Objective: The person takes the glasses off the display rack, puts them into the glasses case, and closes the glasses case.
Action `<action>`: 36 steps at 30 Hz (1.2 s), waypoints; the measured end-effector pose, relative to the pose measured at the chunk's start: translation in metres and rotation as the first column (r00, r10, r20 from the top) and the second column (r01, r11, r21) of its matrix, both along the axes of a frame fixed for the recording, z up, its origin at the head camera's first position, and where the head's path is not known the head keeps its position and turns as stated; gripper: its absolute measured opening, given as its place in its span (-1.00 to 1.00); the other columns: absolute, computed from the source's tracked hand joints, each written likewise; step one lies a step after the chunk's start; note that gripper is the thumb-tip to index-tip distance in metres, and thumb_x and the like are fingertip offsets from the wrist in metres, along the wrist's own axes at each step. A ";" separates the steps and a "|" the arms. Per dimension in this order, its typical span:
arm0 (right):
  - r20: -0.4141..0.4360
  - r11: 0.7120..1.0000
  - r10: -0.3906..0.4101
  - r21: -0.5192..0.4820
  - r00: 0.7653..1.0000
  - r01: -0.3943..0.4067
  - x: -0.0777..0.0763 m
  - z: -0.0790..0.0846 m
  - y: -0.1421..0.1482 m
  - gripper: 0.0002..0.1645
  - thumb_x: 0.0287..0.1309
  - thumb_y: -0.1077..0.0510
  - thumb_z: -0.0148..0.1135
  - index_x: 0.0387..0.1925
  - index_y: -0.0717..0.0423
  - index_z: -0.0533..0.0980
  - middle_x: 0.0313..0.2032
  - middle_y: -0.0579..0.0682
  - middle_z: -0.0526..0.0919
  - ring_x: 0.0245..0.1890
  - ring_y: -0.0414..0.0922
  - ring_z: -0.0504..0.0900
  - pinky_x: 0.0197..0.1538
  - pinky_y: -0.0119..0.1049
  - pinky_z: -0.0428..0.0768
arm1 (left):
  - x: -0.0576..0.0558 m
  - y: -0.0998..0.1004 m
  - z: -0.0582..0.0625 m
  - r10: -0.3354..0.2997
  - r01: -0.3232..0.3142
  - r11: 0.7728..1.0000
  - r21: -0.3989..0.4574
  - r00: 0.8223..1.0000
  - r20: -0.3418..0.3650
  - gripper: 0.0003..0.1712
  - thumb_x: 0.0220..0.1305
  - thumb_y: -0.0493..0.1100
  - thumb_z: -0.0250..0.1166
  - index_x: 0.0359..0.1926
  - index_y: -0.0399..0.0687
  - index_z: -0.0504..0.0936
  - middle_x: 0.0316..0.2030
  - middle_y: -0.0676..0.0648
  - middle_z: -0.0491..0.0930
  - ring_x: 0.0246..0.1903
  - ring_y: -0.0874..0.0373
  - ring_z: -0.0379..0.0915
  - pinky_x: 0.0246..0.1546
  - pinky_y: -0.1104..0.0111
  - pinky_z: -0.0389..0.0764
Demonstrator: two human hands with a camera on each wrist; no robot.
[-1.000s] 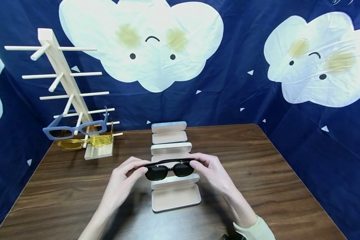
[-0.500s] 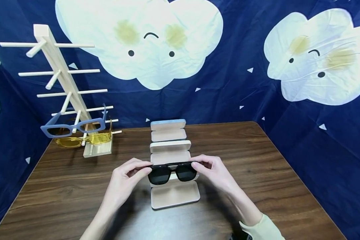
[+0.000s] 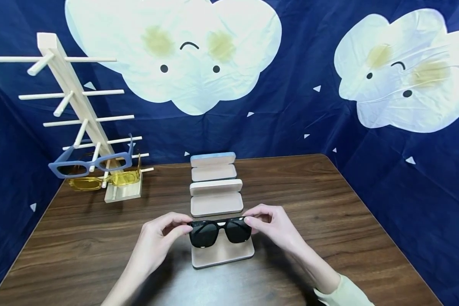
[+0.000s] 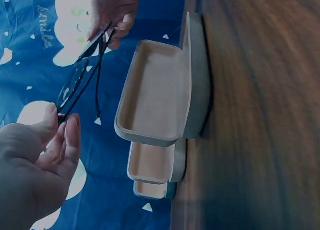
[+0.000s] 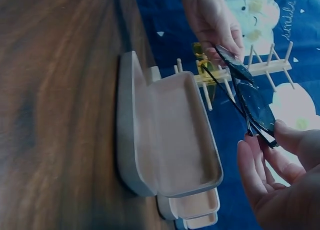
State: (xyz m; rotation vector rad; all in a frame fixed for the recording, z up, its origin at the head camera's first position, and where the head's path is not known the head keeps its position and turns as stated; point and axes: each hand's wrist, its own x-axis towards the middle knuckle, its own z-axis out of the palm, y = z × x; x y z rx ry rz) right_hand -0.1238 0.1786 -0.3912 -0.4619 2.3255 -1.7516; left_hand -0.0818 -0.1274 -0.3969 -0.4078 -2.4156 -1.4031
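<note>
Both hands hold one pair of black sunglasses (image 3: pixel 204 235) with dark lenses. The left hand (image 3: pixel 153 242) pinches its left upper corner between thumb and fingers. At the other end, the right hand (image 3: pixel 277 229) pinches the right upper corner in the same way. In the right wrist view, the temples (image 5: pixel 225 90) are folded in and cross behind the lenses. Below the sunglasses lies the nearest glasses case (image 3: pixel 222 256), lid raised, with a beige lining; the wrist views show its hollow (image 4: pixel 152 90) with nothing in it. The sunglasses hide its lid in the head view.
Two more opened cases, a white one (image 3: pixel 216 205) and a blue one (image 3: pixel 214 172), line up behind on the wooden table (image 3: pixel 310 204). A pegged wooden stand (image 3: pixel 76 95) at left bears blue-framed glasses (image 3: pixel 112 162) and yellow glasses (image 3: pixel 124 178). Blue cloud-print cloth (image 3: pixel 290 119) hangs around.
Both hands have brought the sunglasses down and toward the body, over the nearest case. The lenses show more fully, and the white middle case has come out from behind them. The view has shifted slightly.
</note>
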 end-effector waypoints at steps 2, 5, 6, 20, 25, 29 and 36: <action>0.026 1.000 -0.005 -0.009 1.000 0.005 0.002 -0.002 0.001 -0.70 0.29 0.20 0.36 -0.06 0.37 0.66 -0.17 0.33 0.77 -0.39 -0.31 0.75 -0.20 -0.29 0.77 | 0.003 -0.001 -0.002 -0.023 0.023 1.000 -0.011 1.000 -0.008 -0.82 0.20 -0.26 0.48 -0.19 0.07 0.79 -0.35 0.11 0.79 -0.41 0.48 0.57 -0.38 0.57 0.56; 0.068 1.000 -0.019 -0.015 0.997 0.020 0.006 -0.006 0.002 -0.69 0.26 0.22 0.39 -0.08 0.40 0.65 -0.16 0.34 0.76 -0.38 -0.30 0.77 -0.21 -0.26 0.78 | 0.006 -0.002 -0.005 -0.063 0.063 0.998 -0.027 0.998 -0.027 -0.80 0.18 -0.28 0.48 -0.19 0.10 0.79 -0.33 0.11 0.81 -0.38 0.52 0.57 -0.37 0.59 0.56; 0.082 1.000 -0.023 -0.019 0.996 0.025 0.007 -0.008 0.002 -0.69 0.25 0.22 0.40 -0.09 0.42 0.65 -0.15 0.33 0.76 -0.37 -0.29 0.77 -0.22 -0.25 0.79 | 0.007 -0.003 -0.006 -0.073 0.072 0.997 -0.033 0.997 -0.036 -0.79 0.17 -0.29 0.48 -0.19 0.10 0.79 -0.33 0.12 0.81 -0.37 0.53 0.56 -0.36 0.60 0.56; 0.186 0.999 -0.025 -0.024 0.982 0.030 0.011 -0.025 0.005 -0.66 0.19 0.22 0.45 -0.21 0.48 0.61 -0.31 0.13 0.79 -0.45 -0.23 0.77 -0.26 -0.20 0.79 | 0.006 -0.005 -0.022 -0.148 0.149 0.989 -0.017 0.989 0.021 -0.88 0.18 -0.27 0.47 -0.27 0.05 0.83 -0.37 0.05 0.81 -0.40 0.53 0.65 -0.35 0.61 0.61; 0.192 1.000 -0.020 0.007 0.981 0.019 0.009 -0.031 0.005 -0.69 0.18 0.20 0.47 -0.26 0.44 0.63 -0.35 0.09 0.79 -0.48 -0.23 0.74 -0.28 -0.22 0.79 | 0.006 -0.006 -0.028 -0.155 0.149 0.988 0.045 0.969 0.190 -0.92 0.23 -0.25 0.44 -0.25 -0.10 0.81 -0.37 -0.03 0.81 -0.49 0.42 0.70 -0.38 0.46 0.70; 0.174 1.000 -0.010 0.030 0.985 0.005 0.007 -0.035 0.006 -0.69 0.19 0.18 0.47 -0.28 0.43 0.65 -0.39 0.11 0.79 -0.49 -0.25 0.73 -0.30 -0.23 0.78 | 0.006 -0.004 -0.033 -0.111 0.111 0.994 0.011 0.971 0.210 -0.93 0.18 -0.22 0.48 -0.28 -0.06 0.83 -0.39 0.02 0.81 -0.52 0.45 0.65 -0.40 0.47 0.68; 0.122 0.989 -0.034 0.145 0.992 0.016 0.003 -0.042 0.007 -0.73 0.15 0.11 0.51 -0.38 0.30 0.69 -0.58 -0.02 0.70 -0.60 -0.30 0.60 -0.42 -0.36 0.66 | 0.004 -0.002 -0.039 -0.061 0.065 0.998 -0.021 0.985 0.160 -0.94 0.12 -0.20 0.53 -0.37 0.10 0.84 -0.43 0.16 0.77 -0.53 0.45 0.57 -0.45 0.49 0.62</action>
